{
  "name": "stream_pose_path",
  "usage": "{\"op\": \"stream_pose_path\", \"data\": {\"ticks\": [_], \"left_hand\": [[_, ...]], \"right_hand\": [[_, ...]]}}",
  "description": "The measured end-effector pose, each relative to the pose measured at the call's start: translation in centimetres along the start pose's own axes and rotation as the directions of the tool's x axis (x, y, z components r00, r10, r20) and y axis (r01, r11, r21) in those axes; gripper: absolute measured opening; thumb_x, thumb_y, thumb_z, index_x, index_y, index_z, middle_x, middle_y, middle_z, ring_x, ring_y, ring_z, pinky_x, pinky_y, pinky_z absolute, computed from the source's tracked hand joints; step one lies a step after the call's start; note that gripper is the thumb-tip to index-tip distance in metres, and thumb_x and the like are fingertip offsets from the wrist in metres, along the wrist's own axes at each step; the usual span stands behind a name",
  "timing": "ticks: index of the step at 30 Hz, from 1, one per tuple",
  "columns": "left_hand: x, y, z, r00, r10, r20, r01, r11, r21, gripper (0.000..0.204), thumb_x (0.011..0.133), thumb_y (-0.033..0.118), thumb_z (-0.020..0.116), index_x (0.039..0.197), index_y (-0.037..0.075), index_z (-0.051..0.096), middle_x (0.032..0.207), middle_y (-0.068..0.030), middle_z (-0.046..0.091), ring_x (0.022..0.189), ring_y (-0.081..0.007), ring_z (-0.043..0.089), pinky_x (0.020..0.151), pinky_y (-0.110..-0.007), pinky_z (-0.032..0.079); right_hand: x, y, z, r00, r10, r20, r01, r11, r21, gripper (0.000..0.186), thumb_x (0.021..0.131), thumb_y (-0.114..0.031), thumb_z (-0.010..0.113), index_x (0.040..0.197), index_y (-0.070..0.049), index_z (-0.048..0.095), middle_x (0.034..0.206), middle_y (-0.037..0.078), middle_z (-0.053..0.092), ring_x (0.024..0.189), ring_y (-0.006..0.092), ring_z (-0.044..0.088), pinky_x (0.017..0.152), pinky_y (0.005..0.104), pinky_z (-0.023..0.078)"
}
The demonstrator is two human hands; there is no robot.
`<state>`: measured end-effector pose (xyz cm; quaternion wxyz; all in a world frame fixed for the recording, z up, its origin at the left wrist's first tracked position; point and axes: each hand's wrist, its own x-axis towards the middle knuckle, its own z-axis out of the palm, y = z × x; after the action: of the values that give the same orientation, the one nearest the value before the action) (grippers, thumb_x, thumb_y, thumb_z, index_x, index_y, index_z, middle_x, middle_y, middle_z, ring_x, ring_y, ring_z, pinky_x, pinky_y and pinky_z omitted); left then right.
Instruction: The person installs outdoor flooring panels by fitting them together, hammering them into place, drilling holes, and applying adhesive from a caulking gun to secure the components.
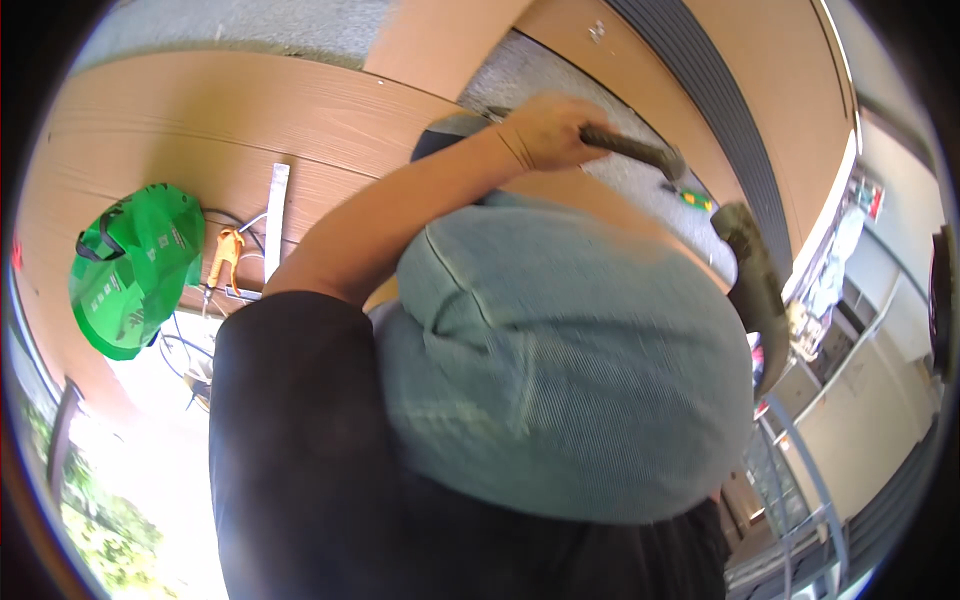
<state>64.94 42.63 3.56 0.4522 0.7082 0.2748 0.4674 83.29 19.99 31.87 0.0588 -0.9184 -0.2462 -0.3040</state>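
My left arm reaches up past my denim-covered knee. Its hand, my left hand, is closed around a chisel-like tool with a dark grip. The tool's capped end points right, and a bit of grey metal shows on the hand's other side. Wood boards lie beneath that hand. To the right of the knee, a dark claw hammer head hangs close to the camera, slightly blurred. Its handle is hidden, and my right hand does not show.
At left a green bag sits on brown boards, beside an orange corded tool and a metal strip. A yellow-green object lies beyond the dark grip. A black ribbed strip crosses upper right; a ladder stands lower right.
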Motion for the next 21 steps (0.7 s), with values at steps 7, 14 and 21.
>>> {"op": "stream_pose_path", "data": {"ticks": [7,14,21], "left_hand": [[0.7,2.5,-3.6,0.97,-0.237,0.057,0.243,0.961,-0.132,0.025,0.088,0.026,0.085,0.081,0.007,0.07,0.069,-0.006,0.064,0.064,-0.0235,0.064,0.061,-0.038,0.053],[11.0,16.7,-19.0,0.971,-0.21,0.117,0.228,0.643,-0.731,0.041,0.113,0.022,0.045,0.073,0.015,0.036,0.065,0.001,0.033,0.053,-0.0093,0.027,0.045,-0.026,0.025],[-9.5,12.1,-30.9,0.474,-0.76,-0.445,0.866,0.493,0.082,0.038,0.109,0.025,0.055,0.075,0.011,0.045,0.061,-0.0009,0.041,0.05,-0.0124,0.044,0.047,-0.033,0.039]], "right_hand": [[5.5,3.7,-2.6,0.837,-0.495,0.234,-0.262,0.011,0.965,0.023,0.112,-0.025,0.055,0.123,-0.004,0.052,0.067,0.005,0.051,0.049,0.0107,0.043,0.044,0.0274,0.037],[-10.6,20.4,1.5,0.794,0.065,0.605,-0.466,0.703,0.537,0.012,0.105,-0.009,0.065,0.114,-0.001,0.062,0.074,0.001,0.056,0.061,0.0052,0.049,0.056,0.0214,0.04],[-20.4,26.8,11.9,0.569,0.52,0.637,-0.792,0.556,0.253,0.045,0.098,-0.034,0.079,0.118,0.001,0.06,0.087,0.002,0.056,0.064,0.0094,0.051,0.058,0.0272,0.047]]}}
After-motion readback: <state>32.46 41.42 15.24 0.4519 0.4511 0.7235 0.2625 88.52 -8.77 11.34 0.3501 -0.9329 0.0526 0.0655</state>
